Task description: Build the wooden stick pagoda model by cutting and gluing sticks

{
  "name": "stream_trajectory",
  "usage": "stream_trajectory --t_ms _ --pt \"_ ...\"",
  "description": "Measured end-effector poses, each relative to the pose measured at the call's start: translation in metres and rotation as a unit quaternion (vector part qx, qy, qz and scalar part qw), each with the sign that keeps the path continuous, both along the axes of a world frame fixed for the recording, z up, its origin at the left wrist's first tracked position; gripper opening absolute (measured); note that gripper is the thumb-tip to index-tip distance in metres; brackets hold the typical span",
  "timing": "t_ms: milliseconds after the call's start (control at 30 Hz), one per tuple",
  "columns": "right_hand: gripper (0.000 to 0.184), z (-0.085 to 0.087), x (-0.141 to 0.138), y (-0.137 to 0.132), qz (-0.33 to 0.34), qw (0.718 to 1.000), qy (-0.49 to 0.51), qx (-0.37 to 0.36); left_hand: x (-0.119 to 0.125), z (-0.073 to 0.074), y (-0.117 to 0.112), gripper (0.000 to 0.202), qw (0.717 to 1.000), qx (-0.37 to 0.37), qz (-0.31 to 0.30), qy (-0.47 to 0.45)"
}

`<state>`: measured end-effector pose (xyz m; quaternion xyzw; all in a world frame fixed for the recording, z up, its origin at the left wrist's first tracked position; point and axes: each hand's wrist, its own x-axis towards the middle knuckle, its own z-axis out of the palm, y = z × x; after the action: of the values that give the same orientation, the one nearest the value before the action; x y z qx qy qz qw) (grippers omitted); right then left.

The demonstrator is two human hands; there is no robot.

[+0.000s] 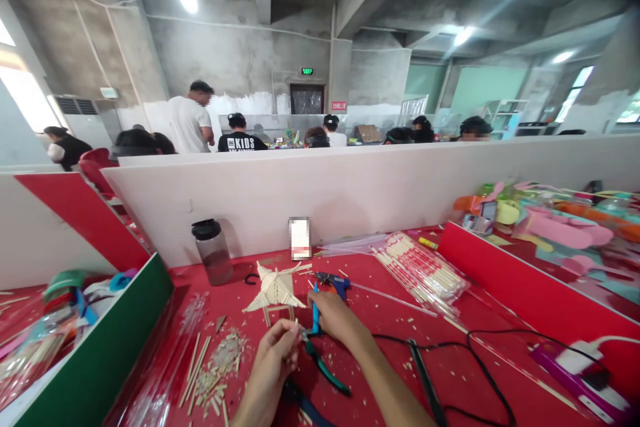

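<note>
My left hand (273,363) is closed in a pinch, with the pale tip of a small wooden stick (297,322) showing above the fingertips. Just right of it are the metal jaws of a pair of cutting pliers (325,368), one dark green handle slanting toward me. My right hand (333,313) is curled against an upright blue handle that seems to join the same pliers; its fingers are partly hidden. Beyond both hands stands a star-shaped model (277,288) of pale sticks on thin legs. A blue glue gun (336,283) lies behind my right hand.
Left are loose sticks and offcuts (217,373), clear plastic wrap (170,353) and a dark bottle (213,253). Bundled sticks (420,270) lie right, near a black cable (493,373) and purple power strip (575,380). Low green (105,353) and red (530,293) dividers flank the table; people sit beyond.
</note>
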<state>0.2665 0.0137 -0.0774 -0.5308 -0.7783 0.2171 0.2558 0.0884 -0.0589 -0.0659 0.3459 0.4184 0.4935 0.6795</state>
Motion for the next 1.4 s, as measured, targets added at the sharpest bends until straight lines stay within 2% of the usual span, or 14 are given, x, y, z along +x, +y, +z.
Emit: stream_trajectory --t_ms 100,200,233,333,367,400,600,733,800,933,1167,1400 --pt "0.026 0.002 0.000 -0.004 -0.023 0.996 0.084 0.010 -0.002 -0.003 -0.007 0.047 1.000 0.006 0.010 0.019" --pt "0.016 0.005 -0.002 -0.022 -0.043 0.981 0.188 0.014 -0.005 -0.004 -0.012 0.046 0.998 0.030 0.023 0.040" --pt "0.014 0.006 -0.004 -0.031 -0.045 0.968 0.245 0.008 -0.006 -0.003 -0.014 0.045 0.998 0.041 0.026 0.046" --pt "0.030 0.005 -0.012 -0.056 -0.044 0.886 0.461 -0.025 -0.005 0.004 -0.020 0.041 0.996 0.070 0.030 0.054" --pt "0.034 0.005 -0.016 -0.063 -0.044 0.865 0.500 -0.032 -0.004 0.006 -0.022 0.040 0.995 0.076 0.030 0.053" --pt "0.036 0.003 -0.020 -0.069 -0.043 0.855 0.516 -0.035 -0.003 0.008 -0.025 0.038 0.995 0.078 0.029 0.051" --pt "0.039 -0.005 -0.034 -0.078 -0.005 0.852 0.519 -0.061 -0.001 0.009 -0.029 0.034 0.995 0.097 0.017 0.035" --pt "0.037 -0.001 -0.031 -0.078 0.003 0.853 0.519 -0.049 -0.004 0.009 -0.026 0.034 0.994 0.100 0.044 0.030" --pt "0.041 0.002 -0.026 -0.078 -0.005 0.838 0.543 -0.056 -0.004 0.009 -0.026 0.034 0.994 0.095 0.052 0.027" --pt "0.055 0.003 -0.016 -0.075 -0.023 0.808 0.577 -0.119 -0.005 0.007 -0.025 0.036 0.994 0.089 0.060 0.025" --pt "0.051 -0.002 -0.011 -0.072 -0.011 0.823 0.550 -0.143 -0.011 0.001 -0.022 0.035 0.994 0.088 0.066 0.020" --pt "0.050 -0.002 -0.018 -0.074 -0.006 0.824 0.544 -0.160 -0.009 0.006 -0.025 0.033 0.993 0.097 0.062 0.031"
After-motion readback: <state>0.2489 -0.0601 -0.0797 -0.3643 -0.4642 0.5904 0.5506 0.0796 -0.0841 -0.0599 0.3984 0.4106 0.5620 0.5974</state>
